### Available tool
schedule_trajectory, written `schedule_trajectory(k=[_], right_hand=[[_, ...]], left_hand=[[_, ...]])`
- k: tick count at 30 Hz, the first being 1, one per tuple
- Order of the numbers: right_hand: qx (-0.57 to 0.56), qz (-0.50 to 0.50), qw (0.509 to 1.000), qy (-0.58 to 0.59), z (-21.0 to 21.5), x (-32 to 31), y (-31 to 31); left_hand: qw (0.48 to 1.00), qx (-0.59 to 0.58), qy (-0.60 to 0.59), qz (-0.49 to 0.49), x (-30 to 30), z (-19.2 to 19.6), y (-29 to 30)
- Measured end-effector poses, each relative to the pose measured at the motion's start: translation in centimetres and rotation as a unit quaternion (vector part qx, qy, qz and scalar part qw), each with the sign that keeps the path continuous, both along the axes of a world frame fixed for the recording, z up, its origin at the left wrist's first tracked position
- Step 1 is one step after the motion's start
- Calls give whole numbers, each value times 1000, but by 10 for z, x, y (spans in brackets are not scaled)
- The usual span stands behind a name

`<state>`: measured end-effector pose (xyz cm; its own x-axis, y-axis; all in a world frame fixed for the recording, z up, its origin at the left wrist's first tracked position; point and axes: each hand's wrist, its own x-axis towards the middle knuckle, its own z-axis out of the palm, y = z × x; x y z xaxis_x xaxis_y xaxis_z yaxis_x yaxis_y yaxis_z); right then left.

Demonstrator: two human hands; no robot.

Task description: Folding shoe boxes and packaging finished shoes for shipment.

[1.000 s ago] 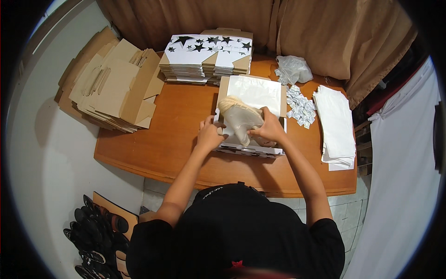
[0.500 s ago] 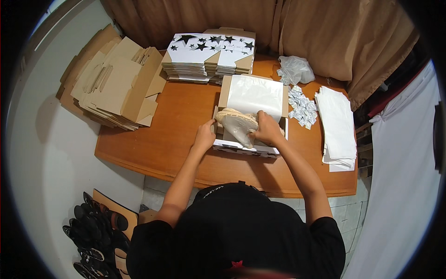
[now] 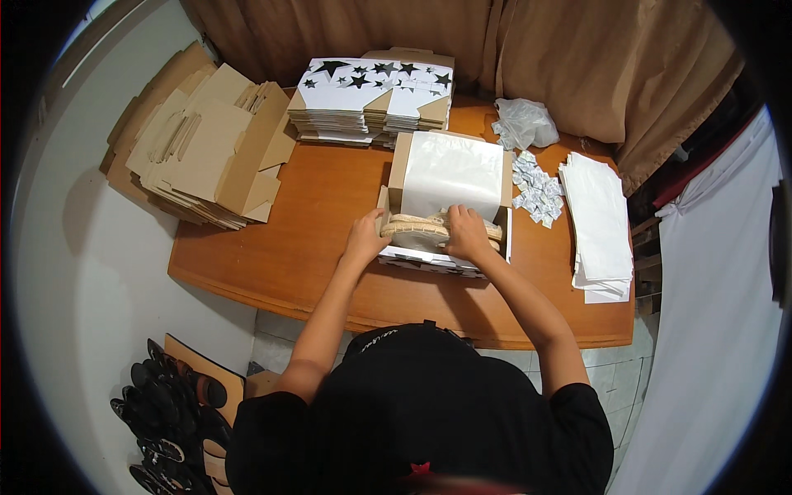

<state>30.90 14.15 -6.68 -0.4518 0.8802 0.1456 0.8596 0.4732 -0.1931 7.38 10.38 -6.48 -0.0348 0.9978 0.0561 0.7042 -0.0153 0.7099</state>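
A shoe box (image 3: pixel 429 264), white with black stars outside and brown cardboard inside, stands open before me. In it lies a beige shoe (image 3: pixel 419 236) on its side, its pale sole facing me and a stitched band along its edge. My right hand (image 3: pixel 469 234) grips the shoe's right part from above, fingers curled over it. My left hand (image 3: pixel 365 238) holds the box's left wall, its fingertips close to the shoe's left end. White tissue paper (image 3: pixel 455 169) is draped over the raised lid behind. More beige edging shows beyond the shoe, mostly hidden.
Flattened star-printed boxes (image 3: pixel 342 103) are stacked at the back, and brown cardboard blanks (image 3: pixel 194 148) at the left. Small white packets (image 3: pixel 538 191), a clear plastic bag (image 3: pixel 525 124) and a pile of white paper (image 3: pixel 598 223) lie right. Black footwear (image 3: pixel 169 404) sits low left.
The shoe has gone down from a tilted position above the box into it, with my right hand lowering along with it. My left hand stays at the box's left side.
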Motion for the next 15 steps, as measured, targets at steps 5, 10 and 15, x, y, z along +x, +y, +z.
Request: schedule_trajectory(k=[5,10,15], right_hand=[[-8,-17,1000,-1,-17,-1,-1],[-34,-29,999,-7,-17,6,3],[-141,34,975,169,11,29,2]], left_hand=[[999,-24,27,-20,5,9,-1],[997,-2,73,-23,27,15,-6],[982,104,158,1,60,23,-1]])
